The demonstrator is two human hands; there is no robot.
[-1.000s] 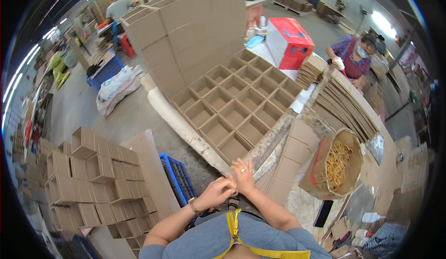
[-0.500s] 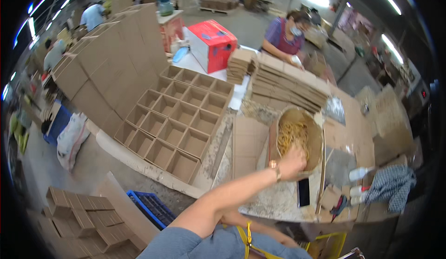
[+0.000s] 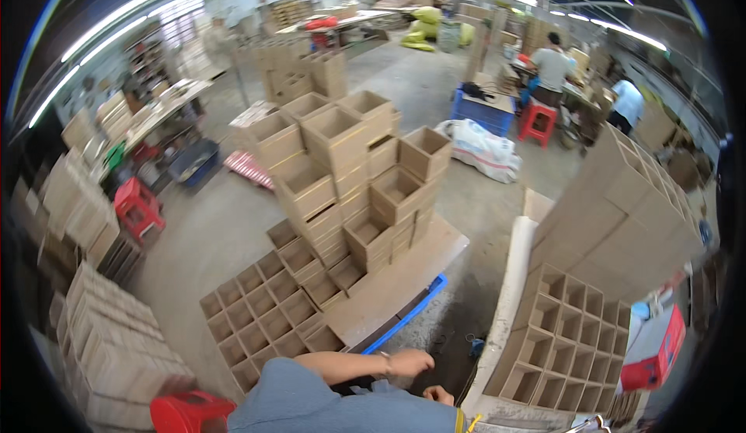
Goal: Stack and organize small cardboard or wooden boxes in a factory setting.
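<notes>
My left hand, with a band on its wrist, is low in the view, fingers curled, over the dark floor gap beside a blue pallet. Whether it holds anything is hidden. Only part of my right hand shows just below it, above my grey-blue sleeve. A tall stack of open brown cardboard boxes stands on a cardboard sheet on the pallet ahead. Flat rows of open boxes lie on the floor to the left. A block of joined boxes rests on the right.
A white roll edges the right block. A red box sits at far right. Red stools stand left. A white sack lies behind the stack. Other people work at tables at the back right.
The view has swung left, from the table with the round basket to the floor stack. My left hand has come back from the basket and now sits low by the pallet.
</notes>
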